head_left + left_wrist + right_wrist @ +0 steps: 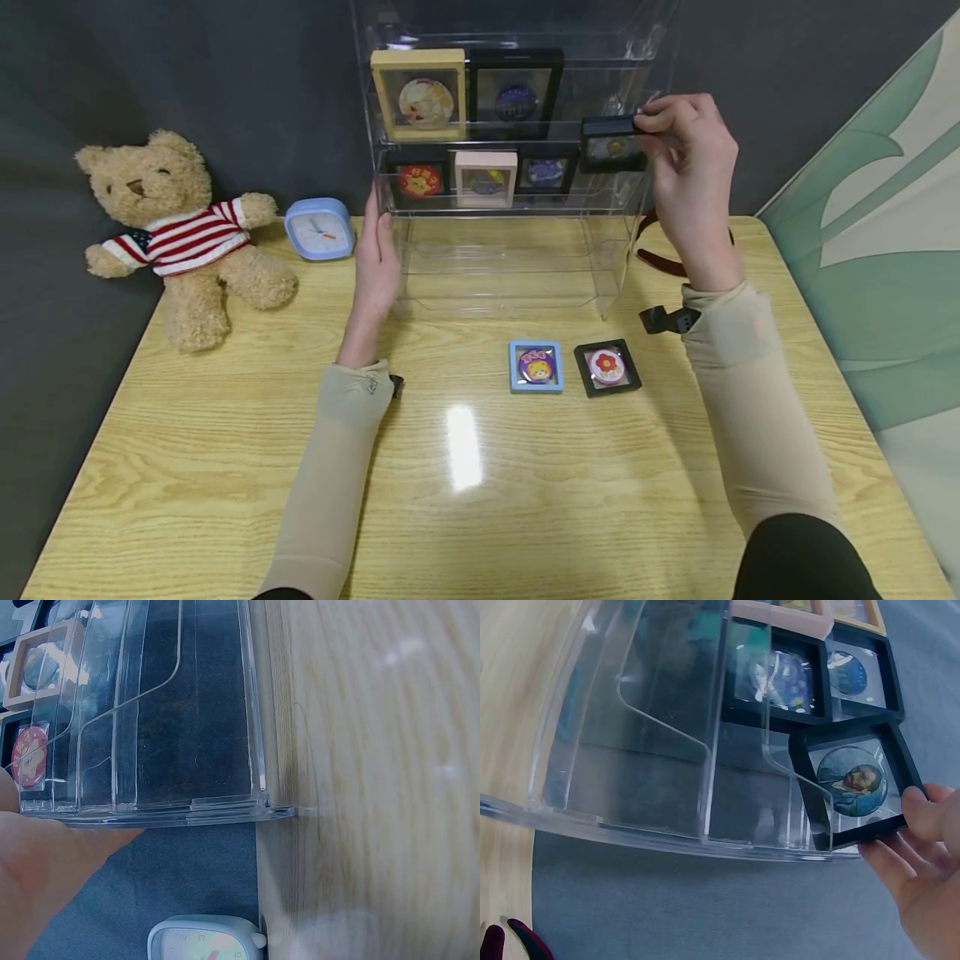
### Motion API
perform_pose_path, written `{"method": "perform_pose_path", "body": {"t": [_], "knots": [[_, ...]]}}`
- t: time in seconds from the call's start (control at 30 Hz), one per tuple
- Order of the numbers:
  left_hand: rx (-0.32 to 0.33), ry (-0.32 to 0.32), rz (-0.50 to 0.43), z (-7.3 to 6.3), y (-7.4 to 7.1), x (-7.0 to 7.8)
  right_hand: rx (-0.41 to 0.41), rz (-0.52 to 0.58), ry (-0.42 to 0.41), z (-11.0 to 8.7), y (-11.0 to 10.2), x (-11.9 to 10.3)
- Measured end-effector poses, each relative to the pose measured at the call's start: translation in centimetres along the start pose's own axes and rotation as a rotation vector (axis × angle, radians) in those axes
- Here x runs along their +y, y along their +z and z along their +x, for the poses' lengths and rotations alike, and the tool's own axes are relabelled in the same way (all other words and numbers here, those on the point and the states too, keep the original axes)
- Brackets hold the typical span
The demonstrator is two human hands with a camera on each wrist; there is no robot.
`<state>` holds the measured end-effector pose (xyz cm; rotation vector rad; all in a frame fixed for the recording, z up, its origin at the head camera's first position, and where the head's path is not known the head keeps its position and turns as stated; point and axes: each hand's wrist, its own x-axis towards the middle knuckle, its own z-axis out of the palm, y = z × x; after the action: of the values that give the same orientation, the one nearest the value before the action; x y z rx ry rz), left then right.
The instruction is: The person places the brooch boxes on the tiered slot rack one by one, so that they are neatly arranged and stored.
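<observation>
My right hand (693, 162) pinches the right edge of a small black display frame (855, 781), thumb against fingers. Inside its clear window is a round badge with a portrait on a blue-green ground. The held frame is tilted and overlaps the right end of a clear acrylic display rack (495, 287), beside the framed badges on its lower filled tier. Along the rack's left side lies my left hand (377, 258), fingers straight and touching the panel. That tier carries a red badge in a black frame (417, 180), a pink frame (486, 158) and another black frame (776, 720).
Above, a yellow frame (417, 58) and a larger black frame (516, 58) stand on the rack. On the table (225, 467) lie a blue frame (536, 389) and a black flower-badge frame (607, 367). A teddy bear (187, 225) and blue clock (320, 229) are left.
</observation>
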<state>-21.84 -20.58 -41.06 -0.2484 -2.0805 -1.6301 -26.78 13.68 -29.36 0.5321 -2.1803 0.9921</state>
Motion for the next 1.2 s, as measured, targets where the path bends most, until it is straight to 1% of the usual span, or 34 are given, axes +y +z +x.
{"method": "perform_pose_path", "body": {"t": [0.1,0.2,0.33,0.4,0.47,0.63,0.87,1.2], "knots": [[-0.002,-0.005,-0.002,0.0,0.0,0.1,0.000,-0.005,0.020,-0.1,0.3,0.0],[-0.005,-0.006,-0.003,0.0,0.0,0.1,-0.006,-0.020,-0.010,-0.3,0.7,0.2],[-0.010,0.001,-0.019,0.0,0.0,0.0,-0.018,-0.104,-0.121,-0.6,0.8,0.8],[-0.010,0.002,-0.028,0.0,0.0,0.0,-0.019,-0.159,-0.150,-0.8,0.8,1.1],[-0.009,0.007,-0.038,-0.1,0.0,0.0,-0.013,-0.187,-0.131,-0.9,0.9,1.2],[-0.007,0.007,-0.047,0.0,0.0,0.0,-0.021,-0.216,-0.070,-1.3,1.2,1.5],[-0.010,0.011,-0.047,0.0,0.1,-0.1,-0.061,-0.251,-0.091,-1.7,1.3,2.1],[-0.010,0.028,-0.051,0.1,0.1,-0.2,-0.133,-0.291,-0.077,-2.4,1.1,2.1]]}}
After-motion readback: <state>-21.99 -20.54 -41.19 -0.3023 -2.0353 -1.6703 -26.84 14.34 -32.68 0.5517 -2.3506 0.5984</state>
